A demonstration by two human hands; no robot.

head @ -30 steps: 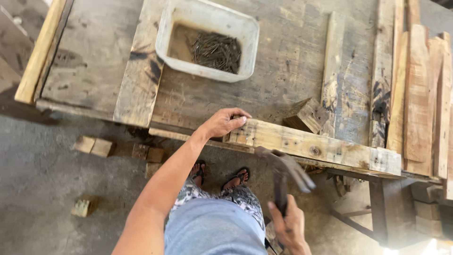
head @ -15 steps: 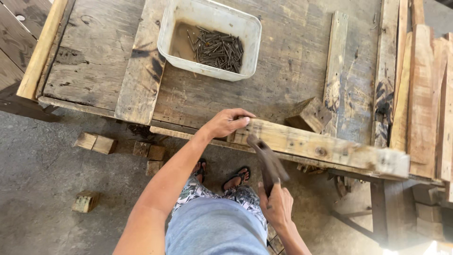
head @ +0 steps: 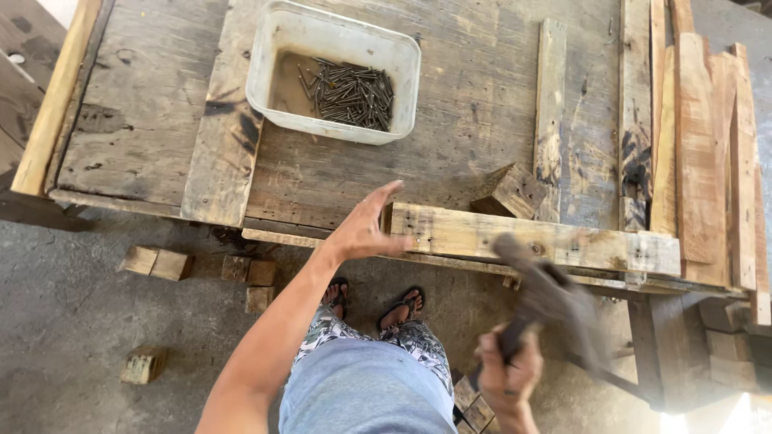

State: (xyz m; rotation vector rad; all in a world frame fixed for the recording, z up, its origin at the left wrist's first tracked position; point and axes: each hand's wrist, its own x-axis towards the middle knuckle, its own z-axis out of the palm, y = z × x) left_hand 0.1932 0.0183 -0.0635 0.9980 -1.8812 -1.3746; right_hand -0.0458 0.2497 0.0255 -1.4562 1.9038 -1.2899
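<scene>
Left hand (head: 366,229) at the near worktop (head: 145,120) edge, fingers (head: 384,197) straight and pressed together, palm open, holding nothing. Fingertips sit just beside the left end of the plank (head: 535,239); contact or a small gap, can't tell.

Plank: pale weathered wood, long and flat, lying along the front edge of the worktop, running right from the hand, dark knots and stains on top.

Right hand (head: 507,374) is low, off the worktop, fingers curled tight around the dark handle of a hammer (head: 555,301). Hammer head is motion-blurred, over the near edge of the plank, right of the left hand.

Small wooden block (head: 511,191) sits just behind the plank. White plastic tub (head: 277,48) of dark nails (head: 350,92) further back. Loose boards (head: 696,145) stacked at right. Wood offcuts (head: 157,263) on the concrete floor.
</scene>
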